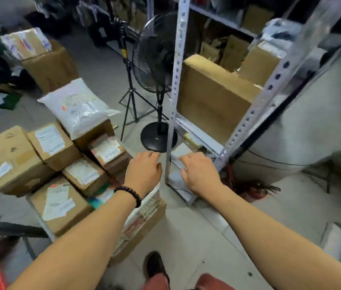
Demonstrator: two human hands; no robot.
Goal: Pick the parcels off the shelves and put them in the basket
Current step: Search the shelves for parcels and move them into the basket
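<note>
In the white lattice basket (144, 208) at lower left: labelled cardboard boxes (61, 206) heaped above the rim, a white poly mailer (75, 105) topmost. On the metal rack (270, 86) at right, one large brown box (209, 97), with flat white parcels (179, 152) on the bottom shelf. Both arms stretched forward, palms down: left hand (143, 171) loosely curled and holding nothing near the basket's far edge, right hand (200, 172) flat-fingered over the white parcels, contact too blurred to tell.
</note>
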